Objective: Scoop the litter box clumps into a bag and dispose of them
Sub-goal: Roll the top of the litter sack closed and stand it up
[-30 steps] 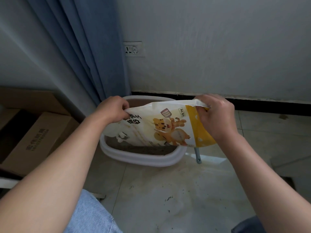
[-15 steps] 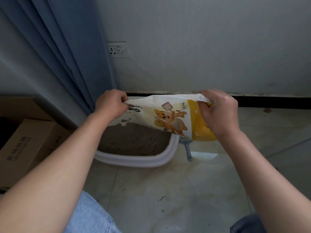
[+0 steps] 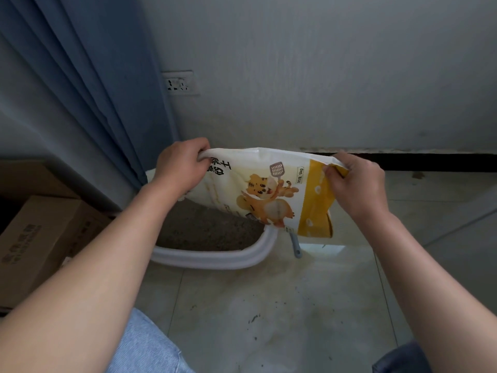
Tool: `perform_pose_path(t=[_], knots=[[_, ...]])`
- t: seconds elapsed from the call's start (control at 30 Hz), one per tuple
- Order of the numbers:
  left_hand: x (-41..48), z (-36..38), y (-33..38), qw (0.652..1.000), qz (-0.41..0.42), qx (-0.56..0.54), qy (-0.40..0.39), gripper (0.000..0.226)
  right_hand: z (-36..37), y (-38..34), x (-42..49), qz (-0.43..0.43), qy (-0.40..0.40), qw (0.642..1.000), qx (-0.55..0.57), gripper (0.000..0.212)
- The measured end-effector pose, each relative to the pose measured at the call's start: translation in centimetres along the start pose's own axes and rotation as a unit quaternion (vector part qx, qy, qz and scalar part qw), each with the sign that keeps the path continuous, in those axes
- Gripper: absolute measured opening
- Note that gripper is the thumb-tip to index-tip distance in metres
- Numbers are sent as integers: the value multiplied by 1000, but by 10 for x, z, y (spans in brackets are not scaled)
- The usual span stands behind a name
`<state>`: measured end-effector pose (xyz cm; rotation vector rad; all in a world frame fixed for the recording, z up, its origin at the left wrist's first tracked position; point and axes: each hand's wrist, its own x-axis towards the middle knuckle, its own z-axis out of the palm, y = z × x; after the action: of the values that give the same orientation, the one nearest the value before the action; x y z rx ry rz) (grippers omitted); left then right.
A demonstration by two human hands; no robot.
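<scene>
On the pale tiled floor (image 3: 269, 305), at the foot of a grey-white wall (image 3: 322, 76), a white litter box (image 3: 215, 258) sits in the far left corner. Its far left end is tucked under the hem of a blue curtain (image 3: 94, 76), and grey litter (image 3: 204, 227) fills its bed.

A printed white and yellow bag (image 3: 269, 189) hangs tilted over the far right part of the box, its top edge stretched between both hands. The left hand (image 3: 180, 168) grips the top left corner with its fingers curled round the edge. The right hand (image 3: 357, 181) pinches the top right corner, fingers bent over the yellow panel. The bag's lower edge drops past the box's right rim.

The grey handle of a scoop (image 3: 295, 246) shows below the bag, just beside that rim; whether it touches the floor cannot be told.

A black baseboard (image 3: 430, 161) runs along the wall's foot to the right. A wall socket (image 3: 178, 83) sits above the box, just beside the curtain. A cardboard box (image 3: 40, 238) closes off the left side, near the litter box.

Open tile runs from the near rim of the litter box towards the person's knees and away to the right, with dark specks (image 3: 254, 317) scattered on it. A denim-covered knee (image 3: 145, 345) fills the near left.
</scene>
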<state>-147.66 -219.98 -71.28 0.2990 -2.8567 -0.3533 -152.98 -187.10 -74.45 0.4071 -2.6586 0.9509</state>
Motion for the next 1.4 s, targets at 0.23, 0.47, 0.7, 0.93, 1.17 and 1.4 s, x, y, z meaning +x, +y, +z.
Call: perform_pose_path(t=[0.23,0.47,0.7,0.93,1.17,1.4], knots=[[-3,-1,35,991,125,15,44,9,-4,35,1,90,-106,986,-94,21],[-2,9,72,980,192,19,56,11,0,62,-14,150,-169,965,-130,21],[0,16,105,970,231,20,67,7,2,56,-21,163,-166,967,-106,32],[0,20,131,956,282,26,78,5,-1,20,-19,59,-103,993,21,60],[-3,22,137,949,304,22,87,5,10,-1,-14,28,-63,997,19,22],[0,18,99,967,252,-6,28,27,17,-2,-14,48,-6,998,30,18]])
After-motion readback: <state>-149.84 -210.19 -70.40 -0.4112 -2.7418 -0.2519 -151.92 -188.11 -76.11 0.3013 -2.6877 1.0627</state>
